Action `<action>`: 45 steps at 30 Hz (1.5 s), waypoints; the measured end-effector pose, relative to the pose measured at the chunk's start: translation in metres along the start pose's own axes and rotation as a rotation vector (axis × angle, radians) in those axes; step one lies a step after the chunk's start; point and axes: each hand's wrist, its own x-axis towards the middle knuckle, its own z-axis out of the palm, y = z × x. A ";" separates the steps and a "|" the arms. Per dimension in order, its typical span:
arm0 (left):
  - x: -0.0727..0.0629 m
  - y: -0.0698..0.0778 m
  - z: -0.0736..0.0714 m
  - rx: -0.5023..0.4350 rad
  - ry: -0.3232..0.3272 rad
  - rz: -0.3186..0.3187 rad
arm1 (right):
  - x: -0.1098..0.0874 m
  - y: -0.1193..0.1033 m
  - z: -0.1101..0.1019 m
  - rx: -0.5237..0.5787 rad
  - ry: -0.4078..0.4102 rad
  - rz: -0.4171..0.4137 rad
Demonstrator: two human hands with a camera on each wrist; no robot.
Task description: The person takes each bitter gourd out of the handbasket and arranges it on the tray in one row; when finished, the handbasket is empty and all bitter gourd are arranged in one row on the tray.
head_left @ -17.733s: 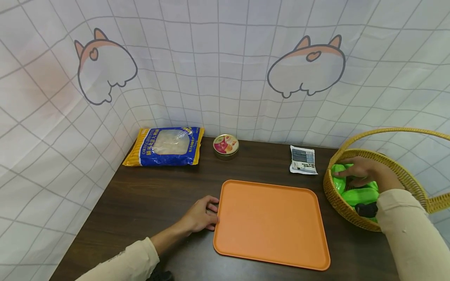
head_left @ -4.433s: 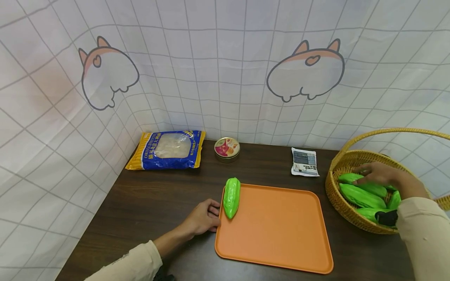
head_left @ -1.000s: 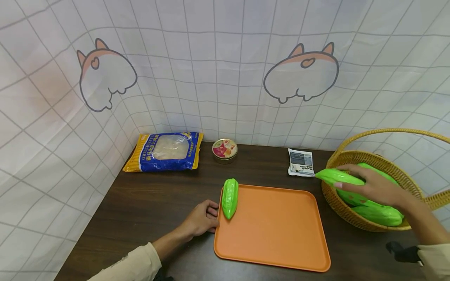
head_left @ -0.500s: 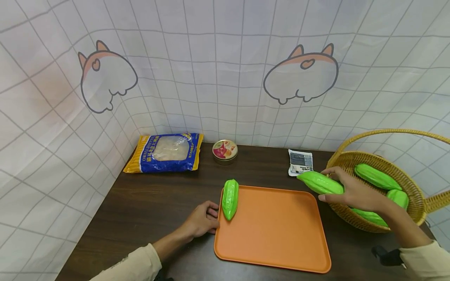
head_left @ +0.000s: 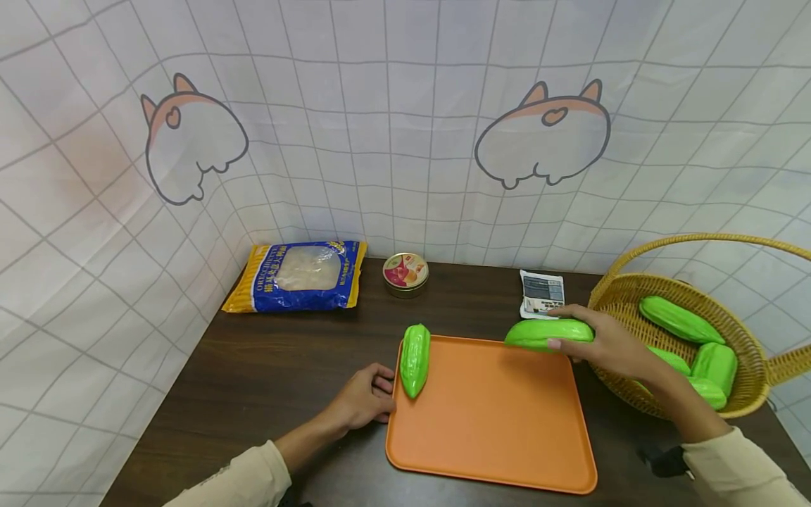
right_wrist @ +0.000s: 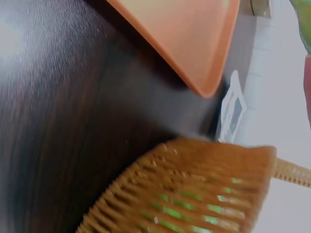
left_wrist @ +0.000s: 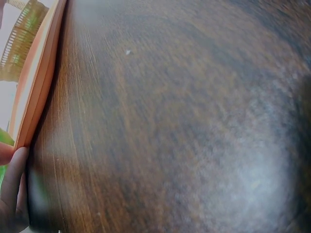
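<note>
My right hand (head_left: 611, 345) holds a bright green ridged bitter melon (head_left: 538, 334) between thumb and fingers, over the far right corner of the orange tray (head_left: 488, 415). Only a bit of that melon (right_wrist: 303, 22) and a fingertip show at the right wrist view's edge. At the tray's left side my left hand (head_left: 362, 398) pinches the rim; in the left wrist view its fingers (left_wrist: 14, 177) lie against the outer wall. A second bitter melon (head_left: 415, 359) lies lengthwise along the tray's left edge, tip toward me.
On the right stands a wicker basket (head_left: 617, 391) with a tall handle and several more green melons (head_left: 681, 319) inside. Along the back wall are a blue and yellow pasta bag (head_left: 307, 274), a round tin (head_left: 405, 273) and a small white packet (head_left: 541, 292), partly behind my right hand.
A bitter melon has come onto the tray's left edge since the earliest frame. My right hand has lifted another from the basket and moved left over the tray. My left hand stays put.
</note>
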 end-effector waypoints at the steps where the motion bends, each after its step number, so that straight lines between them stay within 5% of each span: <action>1: 0.000 0.000 0.000 0.001 0.001 0.000 | 0.002 0.000 0.003 0.021 0.001 0.003; 8: -0.001 0.000 0.000 0.002 0.004 -0.003 | 0.012 0.002 0.018 0.074 0.055 -0.013; 14: -0.001 0.001 0.000 0.004 0.006 -0.003 | 0.021 0.006 0.030 0.197 0.016 -0.070; 25: -0.001 0.001 0.000 -0.002 0.005 0.001 | 0.034 0.001 0.056 0.409 -0.067 0.026; 30: -0.001 0.001 0.000 -0.007 0.003 0.002 | 0.039 -0.003 0.065 0.430 -0.072 0.062; 38: -0.001 0.000 -0.001 -0.012 0.005 0.006 | 0.045 -0.006 0.073 0.475 -0.118 0.000; 45: -0.001 0.000 -0.001 -0.016 0.005 0.011 | 0.051 -0.009 0.082 0.453 -0.122 0.052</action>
